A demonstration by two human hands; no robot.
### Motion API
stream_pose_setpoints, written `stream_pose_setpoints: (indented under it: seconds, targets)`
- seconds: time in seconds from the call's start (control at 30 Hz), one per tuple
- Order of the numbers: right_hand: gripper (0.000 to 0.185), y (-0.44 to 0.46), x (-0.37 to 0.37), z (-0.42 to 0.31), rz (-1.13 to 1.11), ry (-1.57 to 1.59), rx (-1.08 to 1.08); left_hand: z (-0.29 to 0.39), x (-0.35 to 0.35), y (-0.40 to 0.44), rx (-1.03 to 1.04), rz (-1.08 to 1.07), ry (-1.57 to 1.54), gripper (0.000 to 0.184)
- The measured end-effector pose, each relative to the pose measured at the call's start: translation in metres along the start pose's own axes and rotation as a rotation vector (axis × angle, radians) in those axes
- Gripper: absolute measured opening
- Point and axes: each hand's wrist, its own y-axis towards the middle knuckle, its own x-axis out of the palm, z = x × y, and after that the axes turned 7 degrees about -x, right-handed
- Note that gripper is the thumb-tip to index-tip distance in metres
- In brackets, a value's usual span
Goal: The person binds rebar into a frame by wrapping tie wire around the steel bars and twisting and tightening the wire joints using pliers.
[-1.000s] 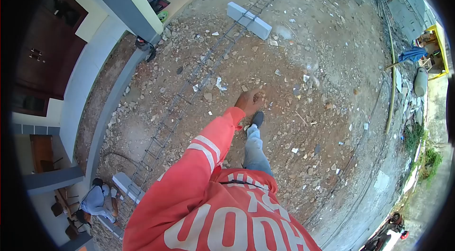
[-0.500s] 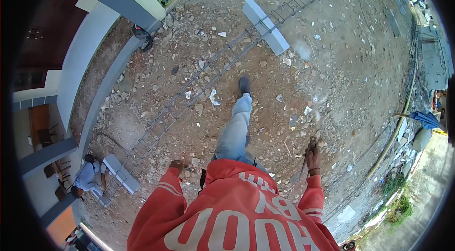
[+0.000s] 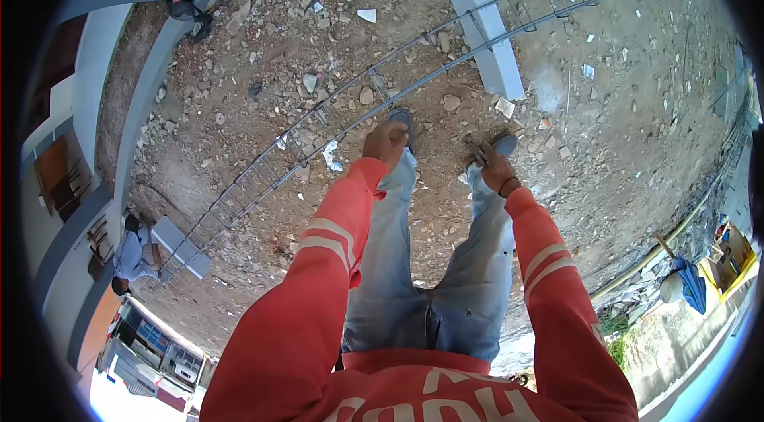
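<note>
My right hand (image 3: pixel 496 169) is closed around dark metal pincers (image 3: pixel 475 143), their head pointing forward over the ground near my shoe. My left hand (image 3: pixel 385 143) is in front of me with its fingers curled together; anything inside them is too small to make out. Just beyond both hands lies a long rebar cage (image 3: pixel 430 81), two long bars joined by rectangular stirrups. It rests across a pale block (image 3: pixel 482 20) at the far end and another pale block (image 3: pixel 181 247) at the near left. Neither hand is seen touching the cage.
A co-worker (image 3: pixel 134 251) crouches by the left end of the cage. Rubble and white tile shards cover the dirt ground (image 3: pixel 318 48). A low curb (image 3: pixel 142 95) and building run along the left. At right are a blue umbrella (image 3: pixel 689 283) and a long pole (image 3: pixel 637 259).
Both hands have come forward and together from beside my body, the right one carrying the pincers. I have stepped closer to the cage, and both my feet now show near it.
</note>
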Motion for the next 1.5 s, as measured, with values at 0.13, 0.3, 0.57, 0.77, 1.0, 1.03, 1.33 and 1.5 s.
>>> stream_pose_setpoints:
  seconds: [0.13, 0.3, 0.57, 0.77, 1.0, 1.03, 1.33, 1.5]
  targets:
    - [0.042, 0.126, 0.046, 0.059, -0.162, -0.141, 0.009, 0.032, 0.059, 0.104, 0.094, 0.081, 0.132, 0.025]
    - [0.046, 0.230, 0.123, 0.143, -0.292, -0.246, -0.166, 0.011, 0.115, 0.192, 0.204, 0.435, 0.366, 0.037]
    - [0.050, 0.248, 0.139, 0.204, -0.144, -0.058, -0.405, -0.015, 0.159, 0.223, 0.248, 0.376, 0.190, 0.036]
    - [0.032, 0.217, 0.106, 0.196, -0.108, 0.202, -0.267, 0.003, 0.128, 0.215, 0.285, 0.244, 0.184, 0.044]
    - [0.017, 0.190, 0.016, 0.111, 0.042, 0.503, -0.184, 0.004, 0.144, 0.214, 0.105, 0.148, 0.174, 0.065]
    - [0.017, 0.195, 0.016, 0.110, 0.077, 0.497, -0.195, 0.008, 0.149, 0.213, 0.045, 0.161, 0.200, 0.069]
    - [0.029, 0.252, 0.009, 0.011, 0.195, 0.172, -0.273, -0.008, 0.136, 0.224, 0.163, 0.036, 0.012, 0.032]
    - [0.022, 0.279, 0.016, 0.011, 0.273, 0.056, -0.483, -0.015, 0.143, 0.226, 0.325, 0.234, 0.140, 0.025]
